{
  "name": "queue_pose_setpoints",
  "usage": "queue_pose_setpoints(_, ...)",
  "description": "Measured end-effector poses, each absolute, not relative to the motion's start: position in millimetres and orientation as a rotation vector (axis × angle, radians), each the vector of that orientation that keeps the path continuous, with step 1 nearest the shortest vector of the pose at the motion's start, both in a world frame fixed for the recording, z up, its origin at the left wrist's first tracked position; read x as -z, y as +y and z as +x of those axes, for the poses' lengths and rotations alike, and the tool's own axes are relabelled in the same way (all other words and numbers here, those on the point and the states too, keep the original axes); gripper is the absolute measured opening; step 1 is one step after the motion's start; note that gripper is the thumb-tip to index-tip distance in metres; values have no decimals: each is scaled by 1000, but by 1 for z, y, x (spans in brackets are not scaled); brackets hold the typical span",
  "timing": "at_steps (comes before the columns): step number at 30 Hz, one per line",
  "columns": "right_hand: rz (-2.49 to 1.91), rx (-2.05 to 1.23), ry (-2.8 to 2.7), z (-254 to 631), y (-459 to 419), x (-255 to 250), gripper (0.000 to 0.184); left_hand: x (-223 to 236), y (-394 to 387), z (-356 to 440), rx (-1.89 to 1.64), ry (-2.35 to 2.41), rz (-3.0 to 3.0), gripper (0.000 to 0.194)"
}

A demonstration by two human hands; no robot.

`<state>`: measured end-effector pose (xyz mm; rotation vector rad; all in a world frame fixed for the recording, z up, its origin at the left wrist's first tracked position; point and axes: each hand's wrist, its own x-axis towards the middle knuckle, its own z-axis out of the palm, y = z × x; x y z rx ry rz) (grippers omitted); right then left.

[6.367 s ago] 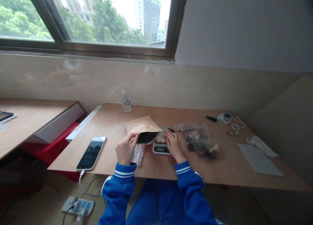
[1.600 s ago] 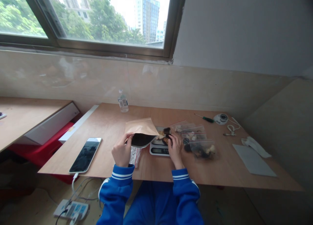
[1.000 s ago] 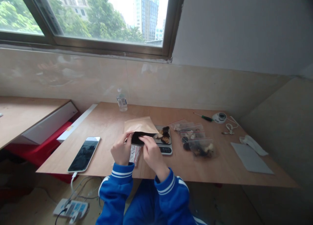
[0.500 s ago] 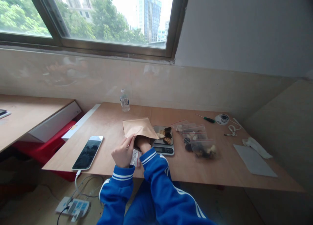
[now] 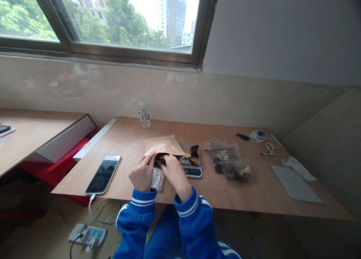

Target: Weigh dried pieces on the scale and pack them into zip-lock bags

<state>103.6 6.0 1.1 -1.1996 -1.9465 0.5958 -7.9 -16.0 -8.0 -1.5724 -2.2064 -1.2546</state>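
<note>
A brown kraft paper bag [image 5: 163,144] lies tilted over the left side of a kitchen scale [image 5: 197,173], its dark mouth facing me. My left hand [image 5: 141,172] pinches the bag's left edge at the opening. At the mouth's lower right, my right hand [image 5: 176,174] has its fingers curled against the rim, with the fingertips partly hidden. Dark pieces show faintly inside the bag. On the scale's plate sit several dried pieces [image 5: 192,156], pale and dark brown, perhaps mushrooms. A small clear zip bag [image 5: 157,179] lies beneath my hands.
Right of the scale lie several clear zip bags [image 5: 232,169] of dried pieces. Farther right are a screwdriver [image 5: 242,137], a white dome camera [image 5: 258,135] and a white sheet [image 5: 296,184]. A phone [image 5: 103,175] on a cable lies left, a water bottle [image 5: 144,115] behind.
My right hand has drawn back out of the bag to its mouth, and its fingers now show at the rim. The opening gapes wider toward me. My left hand keeps its hold.
</note>
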Motion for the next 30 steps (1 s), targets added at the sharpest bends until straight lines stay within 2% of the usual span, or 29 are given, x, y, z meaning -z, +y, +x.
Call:
queue_pose_setpoints(5, -1064, -763, -1882, 156, -29, -32, 18, -15, -4, -6, 1501, -2161, -1568, 19)
queue_pose_setpoints(8, -1122, -755, -1783, 184, -21, -14, 21, -33, 19, -13, 1594, -2072, -1609, 19)
queue_pose_setpoints(11, -1304, -549, -1777, 200, 2, 25, 20, -47, 51, -21, 1667, -2057, -1646, 21)
queue_pose_setpoints(17, -1453, -124, -1813, 191, 32, 85, 21, -51, 74, -23, 1838, -1968, -1611, 62)
queue_pose_setpoints(21, -1506, -5, -1794, 187, 23, 93, 25, -32, 46, -22, 1893, -2016, -1571, 51)
queue_pose_setpoints(25, -1522, 1, -1784, 193, 9, 95, 20, 4, 19, -30, 1731, -2341, -1712, 24)
queue_pose_setpoints(30, -1593, 10, -1787, 195, 14, 95, 11, 54, 2, -33, 1522, -2512, -2127, 25)
